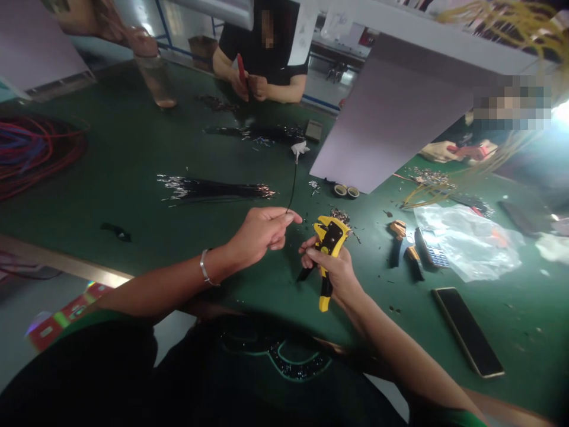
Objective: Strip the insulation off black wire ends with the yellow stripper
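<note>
My left hand pinches the lower end of a thin black wire, which rises to a white tag at its far tip. My right hand is closed round the handles of a yellow and black wire stripper, its jaws pointing up, just right of the pinched wire end. A bundle of black wires with bare metal ends lies on the green table beyond my left hand.
A second stripper, a keypad phone, a clear plastic bag and a smartphone lie to the right. Red and blue cables sit far left. Across the table a person's hands hold a red tool. A white board overhangs.
</note>
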The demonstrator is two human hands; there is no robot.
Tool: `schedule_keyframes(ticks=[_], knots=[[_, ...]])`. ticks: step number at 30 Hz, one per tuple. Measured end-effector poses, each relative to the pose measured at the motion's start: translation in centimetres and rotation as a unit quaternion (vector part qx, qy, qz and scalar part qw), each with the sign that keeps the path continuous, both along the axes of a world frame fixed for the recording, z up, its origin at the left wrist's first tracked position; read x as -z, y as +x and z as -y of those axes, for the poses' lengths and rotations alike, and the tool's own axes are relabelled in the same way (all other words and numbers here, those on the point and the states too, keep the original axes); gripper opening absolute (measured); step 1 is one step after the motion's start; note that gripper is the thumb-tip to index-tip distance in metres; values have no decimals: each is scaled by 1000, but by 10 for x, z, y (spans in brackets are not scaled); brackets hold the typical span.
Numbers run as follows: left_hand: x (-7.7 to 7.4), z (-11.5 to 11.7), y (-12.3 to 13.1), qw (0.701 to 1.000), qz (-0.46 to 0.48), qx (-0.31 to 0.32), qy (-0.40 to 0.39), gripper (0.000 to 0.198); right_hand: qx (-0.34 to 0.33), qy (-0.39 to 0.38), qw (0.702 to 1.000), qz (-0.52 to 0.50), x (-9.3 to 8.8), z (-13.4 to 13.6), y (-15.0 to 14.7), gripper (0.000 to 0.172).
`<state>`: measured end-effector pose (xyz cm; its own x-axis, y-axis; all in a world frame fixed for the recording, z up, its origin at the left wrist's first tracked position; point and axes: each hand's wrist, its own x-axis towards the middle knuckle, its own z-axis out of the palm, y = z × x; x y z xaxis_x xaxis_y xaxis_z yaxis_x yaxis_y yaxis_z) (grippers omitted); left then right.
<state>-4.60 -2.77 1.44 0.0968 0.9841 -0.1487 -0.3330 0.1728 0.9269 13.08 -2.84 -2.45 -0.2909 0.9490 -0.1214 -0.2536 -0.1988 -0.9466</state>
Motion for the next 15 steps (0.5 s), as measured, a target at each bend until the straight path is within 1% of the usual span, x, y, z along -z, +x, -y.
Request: schedule_keyframes(ticks=[3, 8, 15], knots=[[-1, 1, 1, 1000, 4, 4, -7, 15, 4, 3, 1000, -2, 0, -1, -5, 18], [-2, 1, 1, 1000, 21, 16, -15, 15, 21, 8, 1000, -11, 4, -3, -7, 18], [2, 2, 3, 997, 43, 44, -40, 14, 25, 18, 1000, 5, 7, -4, -6, 17]])
